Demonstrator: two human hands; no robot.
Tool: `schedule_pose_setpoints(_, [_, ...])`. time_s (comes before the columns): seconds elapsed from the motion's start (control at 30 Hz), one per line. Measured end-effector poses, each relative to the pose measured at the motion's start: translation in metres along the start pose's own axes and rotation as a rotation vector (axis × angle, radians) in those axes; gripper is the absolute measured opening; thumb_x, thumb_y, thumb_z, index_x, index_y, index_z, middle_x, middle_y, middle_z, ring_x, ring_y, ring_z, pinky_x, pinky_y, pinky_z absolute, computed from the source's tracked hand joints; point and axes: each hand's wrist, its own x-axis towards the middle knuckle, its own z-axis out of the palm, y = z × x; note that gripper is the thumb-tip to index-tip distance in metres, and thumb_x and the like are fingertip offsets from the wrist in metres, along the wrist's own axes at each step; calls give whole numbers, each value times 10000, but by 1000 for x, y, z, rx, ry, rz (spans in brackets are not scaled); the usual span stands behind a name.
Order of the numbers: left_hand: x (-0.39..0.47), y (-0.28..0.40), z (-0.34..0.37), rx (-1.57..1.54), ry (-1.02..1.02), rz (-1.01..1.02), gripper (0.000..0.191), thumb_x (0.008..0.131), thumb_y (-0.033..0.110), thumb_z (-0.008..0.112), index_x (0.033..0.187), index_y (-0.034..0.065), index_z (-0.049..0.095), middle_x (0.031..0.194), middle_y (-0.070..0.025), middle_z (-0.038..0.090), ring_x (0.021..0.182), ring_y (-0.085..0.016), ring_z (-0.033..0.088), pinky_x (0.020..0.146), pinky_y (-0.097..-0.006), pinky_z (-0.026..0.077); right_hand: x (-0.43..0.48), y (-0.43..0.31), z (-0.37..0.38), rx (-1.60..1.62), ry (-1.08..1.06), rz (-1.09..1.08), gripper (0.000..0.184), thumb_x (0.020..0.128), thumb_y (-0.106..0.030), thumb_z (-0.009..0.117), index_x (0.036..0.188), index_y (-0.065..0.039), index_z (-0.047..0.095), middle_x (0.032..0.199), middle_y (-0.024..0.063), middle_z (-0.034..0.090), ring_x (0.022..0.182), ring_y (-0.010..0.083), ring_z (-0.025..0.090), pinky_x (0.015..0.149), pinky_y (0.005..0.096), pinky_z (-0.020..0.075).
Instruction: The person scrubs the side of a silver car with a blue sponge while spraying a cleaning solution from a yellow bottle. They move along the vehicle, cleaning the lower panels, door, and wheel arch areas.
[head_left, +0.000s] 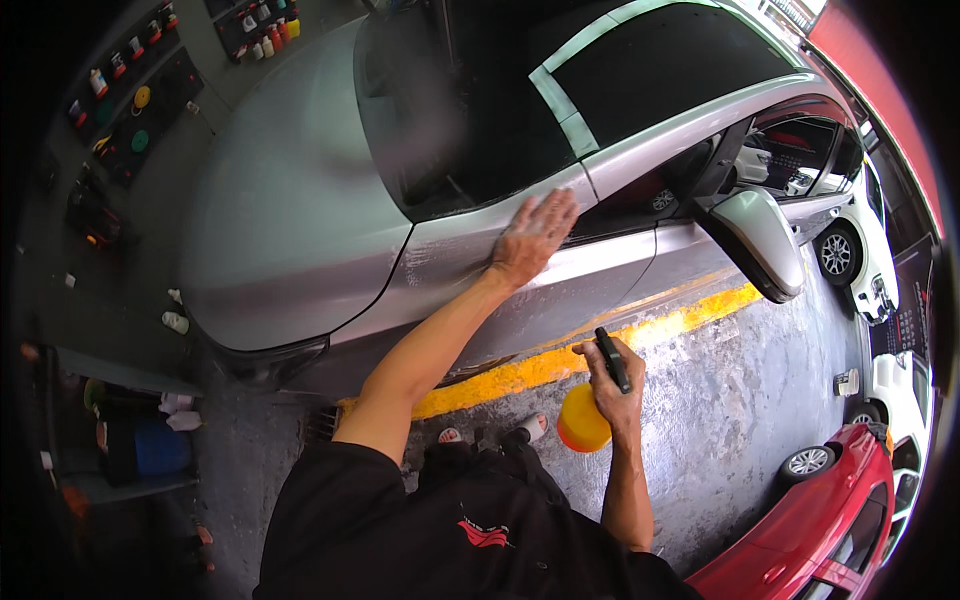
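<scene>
My left hand (534, 236) lies flat on the silver car (300, 247), palm down with its fingers slightly apart, beside the base of the windscreen (480, 127). Wet-looking streaks (431, 259) mark the fender just left of it. Lower down, my right hand (621, 386) grips a spray bottle by its black trigger head (613, 360). The bottle's yellow body (583, 420) hangs tilted over the floor, apart from the car. Part of the trigger is hidden by my fingers.
The car's side mirror (757, 240) juts out right of my left hand. A yellow line (675, 322) runs along the worn floor (697, 420). A red car (817, 517) stands at lower right, near white cars (892, 390). Bottles (262, 49) hang on the left wall.
</scene>
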Motion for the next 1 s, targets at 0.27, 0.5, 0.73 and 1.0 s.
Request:
schedule_pose_setpoints(0.27, [-95,-32,-12,30,-115,-108,700,1034,236,607,1681,214,342,1774,-57,259,1637,-300,220,1315,-583,143,-36,23,0,10,83,55,316,1040,-292,702,910,-17,787,713,10,675,593,76,556,561,265,447])
schedule_pose_setpoints(0.5, [-189,-65,-57,-196,-203,-369,704,1062,216,571,1699,139,283,1765,-180,226,1623,-392,228,1276,-603,232,-53,31,20,10,-66,106,275,1021,-242,723,946,18,774,802,83,741,733,129,658,675,327,508])
schedule_pose_setpoints(0.73, [-163,-67,-66,-333,-293,-48,698,1026,195,606,1668,127,341,1753,-155,271,1597,-357,310,1267,-579,288,-60,21,39,59,-38,53,338,1011,-327,743,950,3,788,663,67,662,602,125,598,566,330,455])
schedule_pose_setpoints(1.0, [-178,-95,-72,-553,-259,82,610,989,99,603,1586,120,482,1679,-50,439,1524,-288,448,1258,-462,365,-50,8,93,-33,-36,29,409,993,-380,758,913,21,748,655,101,620,602,141,556,569,350,434])
